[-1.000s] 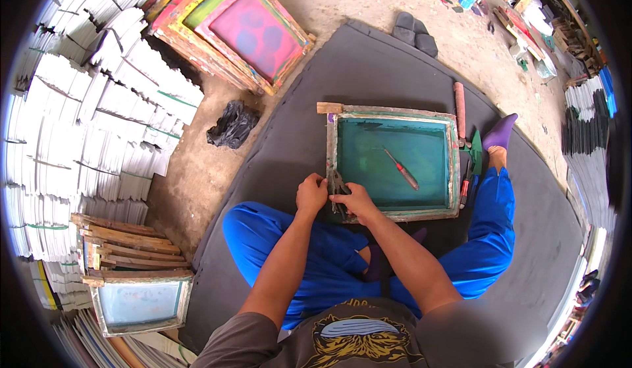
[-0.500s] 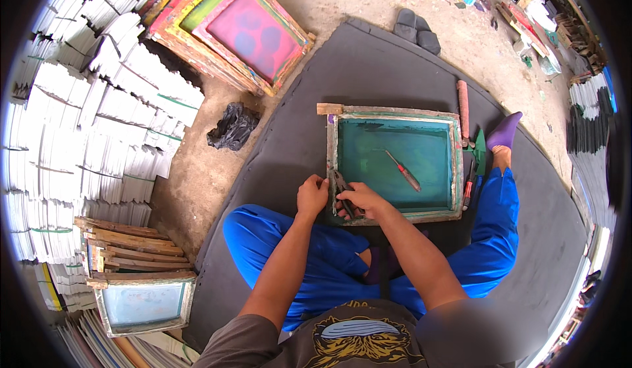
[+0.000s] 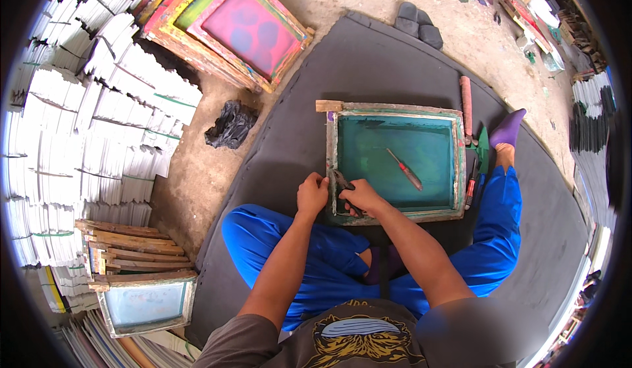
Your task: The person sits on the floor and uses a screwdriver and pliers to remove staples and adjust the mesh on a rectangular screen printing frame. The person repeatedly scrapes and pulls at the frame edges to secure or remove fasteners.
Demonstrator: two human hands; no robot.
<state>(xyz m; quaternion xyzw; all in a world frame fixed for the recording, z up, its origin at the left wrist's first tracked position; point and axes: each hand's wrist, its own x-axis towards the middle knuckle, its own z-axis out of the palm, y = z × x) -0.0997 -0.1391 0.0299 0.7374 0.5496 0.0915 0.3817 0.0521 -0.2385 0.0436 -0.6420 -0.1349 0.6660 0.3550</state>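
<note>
Barely anything has shifted: my right hand (image 3: 361,199) keeps its fingers clamped on the pliers (image 3: 342,182) at the green screen frame's (image 3: 394,110) near-left corner, while my left hand (image 3: 312,193) grips that rail.

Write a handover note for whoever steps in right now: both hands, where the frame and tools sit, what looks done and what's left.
Left hand: gripping the near-left corner of the green screen frame.
Right hand: closed on dark pliers, working at that same corner.
Frame lies flat on the dark mat; a red-handled screwdriver rests on its mesh. More tools lie along its right edge.
Done: cannot tell.
Left: the corner work appears unfinished.
</note>
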